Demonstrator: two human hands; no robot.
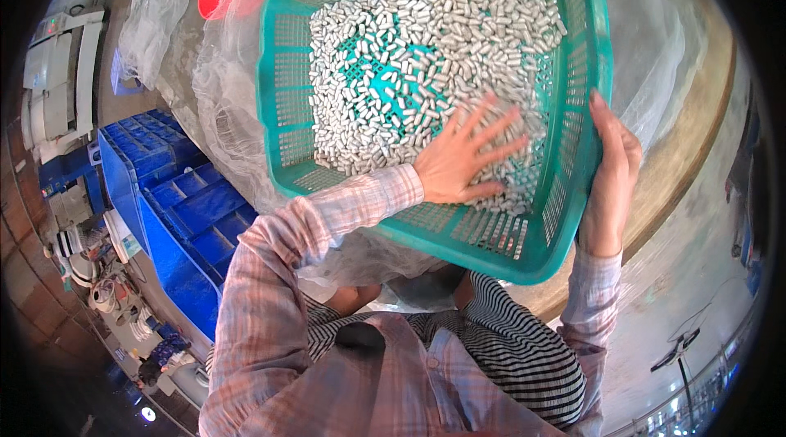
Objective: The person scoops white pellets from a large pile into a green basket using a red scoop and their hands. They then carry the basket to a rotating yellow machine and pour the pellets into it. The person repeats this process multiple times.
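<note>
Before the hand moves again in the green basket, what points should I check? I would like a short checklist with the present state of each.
1. Left hand lies flat on the metal pieces, fingers spread: ok.
2. Right hand grips the outer wall of the basket: ok.
3. Basket is level: not ok, it looks tilted.
4. All pieces are inside the basket, none on the rim: ok.
5. Basket bottom rests on something: cannot tell, hidden.
6. Plastic sheet stays outside the basket: ok.
</note>
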